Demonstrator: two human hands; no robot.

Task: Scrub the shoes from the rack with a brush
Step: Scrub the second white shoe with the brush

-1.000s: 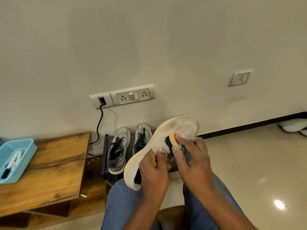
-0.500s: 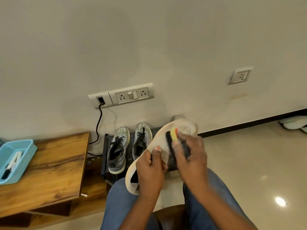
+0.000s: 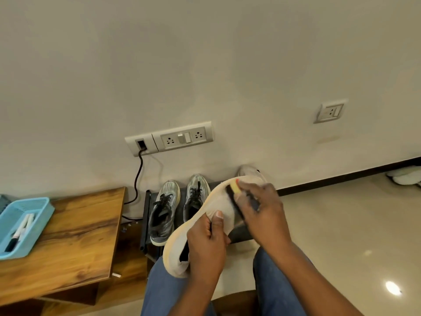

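Hands at work over a seated person's lap: the left hand (image 3: pixel 206 241) grips a pale cream shoe (image 3: pixel 215 207) at mid-length, thumb across its upper, while the right hand (image 3: pixel 262 209) curls round a brush (image 3: pixel 234 199) with dark bristles and a yellow back, pressed against the shoe's forward part. Motion blur softens the brush, so its handle is hard to make out. Just beyond, a grey pair of sneakers (image 3: pixel 163 213) sits on a low dark rack (image 3: pixel 145 222) against the wall. At left, a wooden bench (image 3: pixel 75 238) carries a blue basket (image 3: pixel 21 226).
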